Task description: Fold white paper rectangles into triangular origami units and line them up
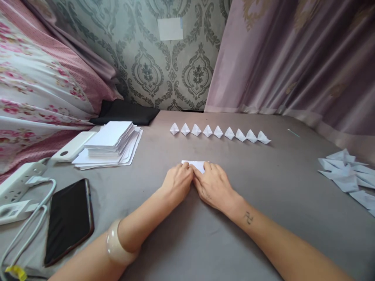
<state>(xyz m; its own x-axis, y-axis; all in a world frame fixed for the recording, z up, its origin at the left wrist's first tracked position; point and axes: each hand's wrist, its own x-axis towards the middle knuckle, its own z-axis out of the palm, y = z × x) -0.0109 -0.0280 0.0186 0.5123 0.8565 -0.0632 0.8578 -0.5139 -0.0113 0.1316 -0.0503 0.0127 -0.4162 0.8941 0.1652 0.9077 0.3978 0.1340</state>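
Note:
A small piece of folded white paper lies on the grey cloth surface in front of me. My left hand presses on its left part with the fingers curled and closed. My right hand holds the right part, its fingers bent over the paper and its thumb close to the left hand. The two hands touch or nearly touch at the middle. They cover the paper's near edge, so only its far strip shows. Beyond the hands stands a row of several small folded white paper pieces, pointed at the top.
At left are a stack of white paper, a white power bank, a power strip with cables and a dark phone. A pile of folded paper shapes lies far right. Curtains and a patterned wall bound the surface.

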